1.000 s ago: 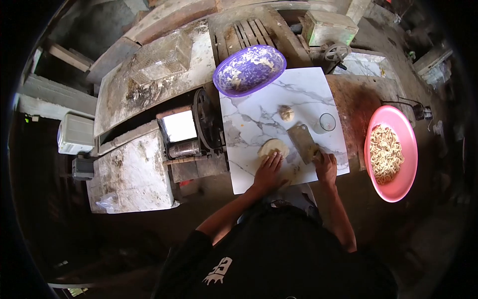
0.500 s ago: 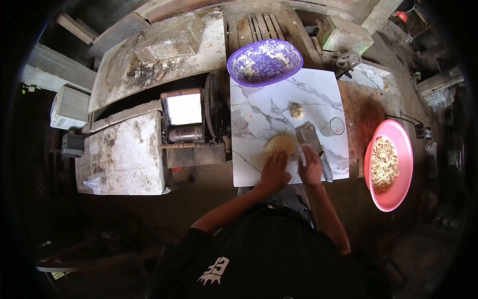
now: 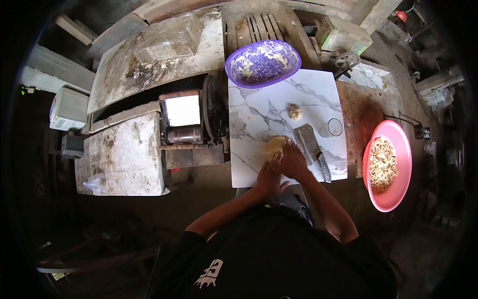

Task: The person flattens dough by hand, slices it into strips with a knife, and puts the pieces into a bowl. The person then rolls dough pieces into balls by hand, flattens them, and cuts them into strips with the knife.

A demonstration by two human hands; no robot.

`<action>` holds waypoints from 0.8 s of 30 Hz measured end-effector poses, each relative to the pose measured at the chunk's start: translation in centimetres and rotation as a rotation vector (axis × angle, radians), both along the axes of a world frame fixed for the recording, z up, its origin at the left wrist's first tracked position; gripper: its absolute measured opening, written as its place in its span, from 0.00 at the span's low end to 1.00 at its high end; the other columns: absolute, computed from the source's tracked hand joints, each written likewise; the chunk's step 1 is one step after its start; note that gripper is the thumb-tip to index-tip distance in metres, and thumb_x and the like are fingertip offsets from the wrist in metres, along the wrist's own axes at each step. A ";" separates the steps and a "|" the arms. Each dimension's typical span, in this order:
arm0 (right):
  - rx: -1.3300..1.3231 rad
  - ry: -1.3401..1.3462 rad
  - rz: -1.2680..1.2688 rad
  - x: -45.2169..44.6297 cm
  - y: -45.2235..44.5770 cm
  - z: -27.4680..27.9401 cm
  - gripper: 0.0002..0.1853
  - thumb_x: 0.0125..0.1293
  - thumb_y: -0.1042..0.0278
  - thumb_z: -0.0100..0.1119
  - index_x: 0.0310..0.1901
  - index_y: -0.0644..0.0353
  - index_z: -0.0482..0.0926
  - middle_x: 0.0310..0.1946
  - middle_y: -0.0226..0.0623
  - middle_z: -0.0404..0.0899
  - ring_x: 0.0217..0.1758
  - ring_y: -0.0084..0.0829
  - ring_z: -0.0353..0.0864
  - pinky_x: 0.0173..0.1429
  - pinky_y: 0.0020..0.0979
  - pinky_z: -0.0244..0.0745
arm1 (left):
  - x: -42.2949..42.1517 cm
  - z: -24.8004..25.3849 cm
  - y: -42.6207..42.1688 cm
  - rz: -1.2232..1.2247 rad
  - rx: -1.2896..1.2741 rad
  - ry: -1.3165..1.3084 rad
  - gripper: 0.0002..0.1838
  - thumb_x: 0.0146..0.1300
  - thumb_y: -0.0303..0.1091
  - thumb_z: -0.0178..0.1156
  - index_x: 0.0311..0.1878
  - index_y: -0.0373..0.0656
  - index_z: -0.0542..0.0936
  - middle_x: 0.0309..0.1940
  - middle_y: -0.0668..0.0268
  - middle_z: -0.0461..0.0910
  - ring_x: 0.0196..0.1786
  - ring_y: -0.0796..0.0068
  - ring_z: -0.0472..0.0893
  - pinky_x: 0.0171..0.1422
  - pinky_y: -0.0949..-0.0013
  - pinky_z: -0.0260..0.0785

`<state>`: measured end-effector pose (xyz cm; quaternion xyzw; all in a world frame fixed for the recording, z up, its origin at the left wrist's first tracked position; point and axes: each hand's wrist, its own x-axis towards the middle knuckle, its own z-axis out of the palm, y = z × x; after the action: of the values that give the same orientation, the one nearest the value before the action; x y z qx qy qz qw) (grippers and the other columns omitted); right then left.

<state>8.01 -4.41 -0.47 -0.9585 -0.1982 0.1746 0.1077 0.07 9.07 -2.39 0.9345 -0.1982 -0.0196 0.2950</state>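
Observation:
A pale, flattened piece of dough (image 3: 273,145) lies on the marble-patterned board (image 3: 249,169) in front of me. My left hand (image 3: 271,173) lies flat on its near edge, fingers stretched forward. Beside it, my right hand (image 3: 293,160) presses on the dough's right side with fingers extended, touching the left hand. Part of the dough is hidden under both hands. Just to the right rests a cleaver (image 3: 307,141), its handle pointing toward me. Farther back sits a small lump of dough (image 3: 295,112), and a clear glass (image 3: 332,128) stands to its right.
At the board's far edge is a purple basin (image 3: 264,80) smeared with dough. A pink basin (image 3: 401,172) of pale strips stands at right. Left of the board is a roller machine (image 3: 185,134) with a wheel. A wire-like crate (image 3: 172,40) sits on the worn table behind.
My right hand has moved left, from beside the cleaver onto the dough. My left hand stays on the dough, slightly nearer to me.

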 end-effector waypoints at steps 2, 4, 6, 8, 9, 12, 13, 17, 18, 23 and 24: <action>-0.025 0.117 0.041 2.0 -0.2 1.2 0.41 0.66 0.44 0.51 0.67 0.74 0.57 0.69 0.60 0.56 0.75 0.50 0.53 0.76 0.44 0.48 | 0.7 -0.1 0.3 -0.035 0.007 0.053 0.48 0.56 0.56 0.61 0.70 0.30 0.56 0.70 0.45 0.56 0.74 0.48 0.53 0.77 0.52 0.43; 0.323 0.481 -0.279 3.7 0.0 4.7 0.34 0.67 0.53 0.50 0.67 0.72 0.59 0.68 0.59 0.58 0.74 0.50 0.55 0.76 0.42 0.51 | 1.3 0.3 0.4 -0.071 0.013 0.102 0.49 0.55 0.56 0.62 0.69 0.30 0.57 0.70 0.44 0.57 0.74 0.47 0.54 0.77 0.52 0.43; 0.335 0.148 -0.162 2.7 -0.6 0.2 0.31 0.67 0.59 0.49 0.66 0.70 0.60 0.67 0.59 0.59 0.73 0.51 0.57 0.75 0.40 0.52 | 1.7 0.8 0.5 -0.104 0.126 -0.009 0.48 0.54 0.56 0.63 0.68 0.29 0.59 0.69 0.44 0.58 0.73 0.46 0.56 0.77 0.51 0.44; 0.317 0.098 0.116 2.1 -0.6 -2.0 0.29 0.71 0.59 0.44 0.65 0.73 0.62 0.70 0.61 0.55 0.76 0.52 0.50 0.77 0.40 0.46 | 1.3 0.0 0.5 -0.086 0.136 0.007 0.48 0.54 0.55 0.63 0.68 0.29 0.59 0.69 0.44 0.58 0.73 0.47 0.55 0.77 0.51 0.44; 0.101 -0.020 0.338 2.3 -0.5 -4.6 0.32 0.70 0.55 0.45 0.67 0.73 0.58 0.70 0.61 0.53 0.76 0.52 0.48 0.78 0.41 0.44 | 1.0 -0.5 0.6 -0.067 0.147 0.026 0.48 0.54 0.55 0.63 0.68 0.28 0.60 0.69 0.44 0.58 0.73 0.48 0.55 0.76 0.50 0.44; 0.151 0.007 0.088 0.4 1.8 -1.0 0.35 0.69 0.54 0.47 0.68 0.74 0.55 0.71 0.62 0.51 0.76 0.53 0.48 0.78 0.42 0.43 | 0.9 -0.9 0.4 -0.079 0.202 0.192 0.48 0.53 0.55 0.64 0.69 0.30 0.60 0.68 0.45 0.59 0.73 0.49 0.55 0.76 0.50 0.44; 0.170 0.011 0.052 0.3 2.2 -0.4 0.38 0.68 0.51 0.49 0.68 0.74 0.55 0.71 0.61 0.51 0.76 0.52 0.48 0.78 0.41 0.43 | 0.8 -1.0 0.6 -0.081 0.199 0.196 0.48 0.53 0.55 0.64 0.69 0.30 0.60 0.68 0.45 0.59 0.73 0.49 0.55 0.76 0.50 0.44; 0.030 -0.067 0.051 0.4 3.4 -0.2 0.39 0.67 0.50 0.50 0.69 0.74 0.54 0.71 0.61 0.50 0.76 0.52 0.48 0.78 0.41 0.45 | 0.8 -0.6 0.8 -0.117 0.119 0.150 0.46 0.55 0.54 0.62 0.70 0.34 0.60 0.68 0.46 0.60 0.73 0.48 0.55 0.76 0.49 0.45; -0.029 -0.089 0.072 0.9 3.3 -1.2 0.38 0.67 0.48 0.50 0.67 0.74 0.57 0.69 0.60 0.55 0.75 0.50 0.52 0.76 0.39 0.49 | 0.8 -0.2 0.9 -0.107 0.132 0.175 0.44 0.56 0.54 0.61 0.69 0.35 0.61 0.68 0.46 0.60 0.73 0.47 0.56 0.75 0.50 0.46; 0.641 0.533 -0.359 6.0 -0.5 -0.2 0.28 0.70 0.50 0.49 0.60 0.68 0.71 0.59 0.49 0.74 0.64 0.38 0.71 0.69 0.31 0.61 | 3.0 0.3 1.9 0.011 -0.077 0.111 0.36 0.61 0.51 0.58 0.64 0.34 0.66 0.65 0.44 0.65 0.70 0.48 0.62 0.73 0.49 0.51; 0.782 0.446 -0.433 6.4 -2.0 -2.2 0.26 0.71 0.52 0.48 0.59 0.66 0.74 0.56 0.46 0.78 0.62 0.35 0.74 0.67 0.29 0.63 | 3.2 0.0 2.1 0.042 -0.059 0.051 0.36 0.62 0.51 0.58 0.65 0.33 0.65 0.66 0.44 0.63 0.70 0.48 0.61 0.74 0.50 0.52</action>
<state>14.45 -6.38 -2.65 -0.8047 -0.0173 0.2615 0.5326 3.29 11.17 -2.41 0.9287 -0.1714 -0.0312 0.3274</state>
